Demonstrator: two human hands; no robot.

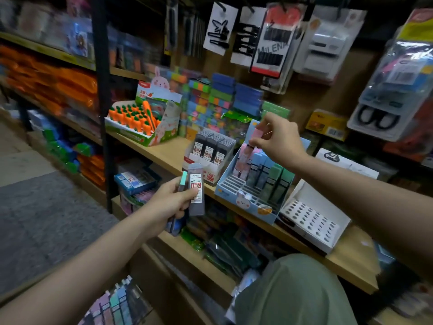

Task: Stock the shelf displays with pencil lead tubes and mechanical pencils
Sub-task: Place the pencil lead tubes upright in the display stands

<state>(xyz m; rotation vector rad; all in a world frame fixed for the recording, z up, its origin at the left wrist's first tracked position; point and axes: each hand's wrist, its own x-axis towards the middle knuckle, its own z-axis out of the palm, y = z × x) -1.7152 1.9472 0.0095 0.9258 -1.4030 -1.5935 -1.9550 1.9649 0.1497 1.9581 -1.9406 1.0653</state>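
Note:
My left hand (172,199) grips a dark grey 0.7 lead tube (196,191) together with a mint-capped lead tube (183,181), in front of the wooden shelf (168,153). My right hand (277,139) pinches a pink-capped lead tube (258,133) above the blue bunny display box (243,198), which holds pink, blue and green tubes (269,174) in its back slots. Left of it stands a white display box of grey 0.7 lead tubes (212,148). A white box with a grid of round holes (309,219) sits to the right.
A carrot-pen display box (140,120) stands at the shelf's left end, stacked colourful erasers (210,99) behind. Hair clips and scissors packs (384,95) hang above. More pastel tubes (117,303) lie low at the front. My knee in green cloth (295,289) is lower right.

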